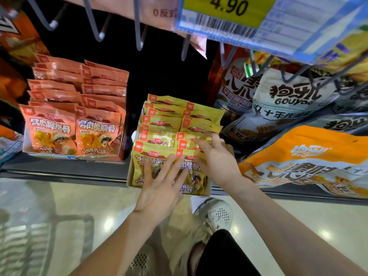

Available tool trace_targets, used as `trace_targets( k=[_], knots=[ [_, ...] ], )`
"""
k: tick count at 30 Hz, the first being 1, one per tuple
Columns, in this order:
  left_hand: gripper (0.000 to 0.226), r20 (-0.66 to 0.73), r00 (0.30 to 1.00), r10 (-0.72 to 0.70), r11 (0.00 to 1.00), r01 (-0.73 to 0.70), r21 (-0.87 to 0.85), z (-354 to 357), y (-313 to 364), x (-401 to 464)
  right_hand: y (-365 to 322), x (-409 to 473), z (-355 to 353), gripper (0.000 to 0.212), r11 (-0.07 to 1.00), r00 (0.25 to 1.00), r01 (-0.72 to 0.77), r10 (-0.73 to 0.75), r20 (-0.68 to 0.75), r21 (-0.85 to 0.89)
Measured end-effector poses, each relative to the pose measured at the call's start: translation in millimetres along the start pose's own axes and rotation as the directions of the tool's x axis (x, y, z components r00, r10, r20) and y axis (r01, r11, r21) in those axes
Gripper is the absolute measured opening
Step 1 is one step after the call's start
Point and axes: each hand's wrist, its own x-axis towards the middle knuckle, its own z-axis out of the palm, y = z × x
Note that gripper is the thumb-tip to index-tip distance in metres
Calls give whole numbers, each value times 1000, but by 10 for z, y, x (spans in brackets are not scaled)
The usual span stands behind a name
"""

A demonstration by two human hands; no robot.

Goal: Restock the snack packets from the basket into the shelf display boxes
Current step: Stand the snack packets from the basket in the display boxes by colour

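1. Head view: the left hand (162, 188) lies flat with straight, spread fingers on the front yellow packets (159, 134); these stand in two rows in a cardboard box (130, 176) at the shelf (65, 168) edge.
2. The right hand (216, 158) reaches just beyond the left fingers; its fingertips (200, 142) touch packet tops in the right row, slightly curled; whether they pinch one I cannot tell.
3. Well left of both hands stands a box of orange packets (77, 108); a basket (29, 246) shows blurred on the floor below.

Glossy plastic yellow packets (157, 136), cardboard box (130, 176)
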Motion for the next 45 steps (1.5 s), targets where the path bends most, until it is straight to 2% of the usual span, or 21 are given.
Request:
trace_targets(
  k=[6, 13, 16, 20, 22, 25, 27, 28, 29, 31, 33, 36, 39, 43, 45],
  knots=[
    [80, 16, 998, -57, 998, 57, -24, -143, -189, -109, -25, -169, -64, 49, 998, 995, -5, -1, -99, -63],
    [96, 116, 982, -147, 985, 156, -72, -365, -360, -446, -355, -638, 211, 61, 989, 990, -103, 92, -104, -108],
    [104, 202, 970, -139, 982, 161, -95, -389, -339, -663, -542, -905, 388, 70, 990, 991, -133, 134, 17, -36],
    [96, 343, 930, -133, 984, 164, -65, -358, -248, -872, -653, -1185, 644, 68, 982, 950, -189, 190, 249, -29],
    [93, 412, 901, -137, 981, 182, -73, -400, -191, -875, -712, -1233, 693, 69, 974, 928, -226, 223, 299, -26],
    [75, 488, 859, -157, 980, 196, -31, -328, -145, -845, -731, -1218, 766, 71, 969, 911, -244, 243, 333, -37],
    [74, 487, 854, -185, 976, 219, -14, -305, -132, -802, -731, -1190, 832, 76, 965, 912, -258, 259, 317, -45],
    [76, 476, 858, -192, 974, 226, -15, -252, -141, -809, -741, -1180, 874, 84, 965, 930, -258, 260, 260, -41],
    [81, 451, 869, -205, 971, 238, -19, -210, -142, -803, -747, -1165, 917, 96, 966, 952, -251, 258, 163, -59],
    [102, 421, 874, -243, 955, 293, -57, -137, -141, -791, -734, -1161, 1033, 114, 954, 944, -299, 301, 136, -34],
    [110, 380, 897, -226, 946, 294, -132, -28, -128, -813, -715, -1167, 1129, 116, 947, 940, -318, 322, 110, -51],
    [112, 379, 901, -211, 947, 284, -149, -22, -125, -799, -705, -1155, 1185, 118, 954, 954, -297, 298, 23, -38],
    [118, 367, 903, -224, 934, 307, -185, -18, -118, -791, -741, -1116, 1214, 131, 946, 947, -322, 322, 1, -31],
    [119, 401, 886, -235, 936, 317, -152, -63, -133, -712, -749, -1018, 1234, 117, 945, 946, -324, 322, -47, -44],
    [102, 450, 855, -257, 933, 341, -115, -174, -154, -619, -714, -934, 1211, 114, 944, 946, -324, 322, -47, -57]
  ],
)
